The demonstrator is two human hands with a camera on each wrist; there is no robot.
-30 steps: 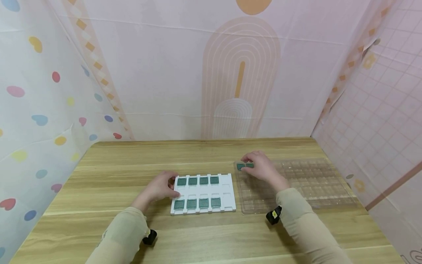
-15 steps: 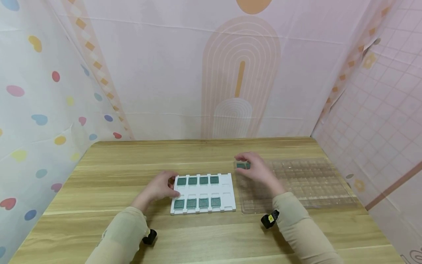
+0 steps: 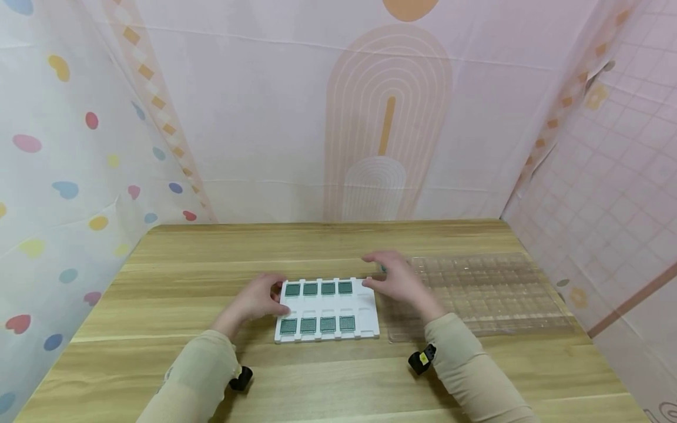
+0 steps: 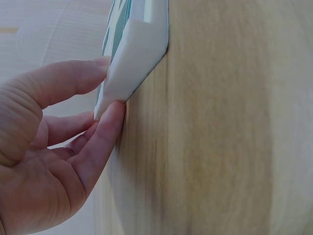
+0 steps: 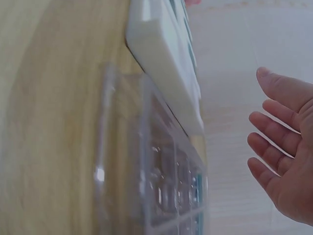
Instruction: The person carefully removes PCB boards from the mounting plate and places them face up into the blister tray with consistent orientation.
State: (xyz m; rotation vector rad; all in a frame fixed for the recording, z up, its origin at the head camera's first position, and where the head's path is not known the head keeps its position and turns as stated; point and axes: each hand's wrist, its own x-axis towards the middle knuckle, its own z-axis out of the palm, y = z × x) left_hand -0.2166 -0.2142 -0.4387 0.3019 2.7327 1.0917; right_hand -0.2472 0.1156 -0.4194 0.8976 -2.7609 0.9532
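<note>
A white foam-like tray (image 3: 325, 304) lies on the wooden table, with small square green circuit boards (image 3: 328, 324) in two rows of its pockets. The pockets at its right end hold none. My left hand (image 3: 259, 298) holds the tray's left edge; in the left wrist view, the thumb (image 4: 73, 81) and fingertips meet the white rim. Over the gap between the white tray and a clear plastic tray (image 3: 476, 294) hovers my right hand (image 3: 396, 279). Its fingers are loosely extended in the right wrist view, with nothing visible between them. A bit of green shows behind that hand.
The clear tray, divided into many compartments, sits just right of the white one. Bare wooden tabletop (image 3: 317, 382) extends in front of both. Patterned cloth (image 3: 264, 129) hangs behind the table and along both sides.
My right hand has moved left, from the green boards at the clear tray's corner to the white tray's upper right corner. My left hand and the white tray stay in place.
</note>
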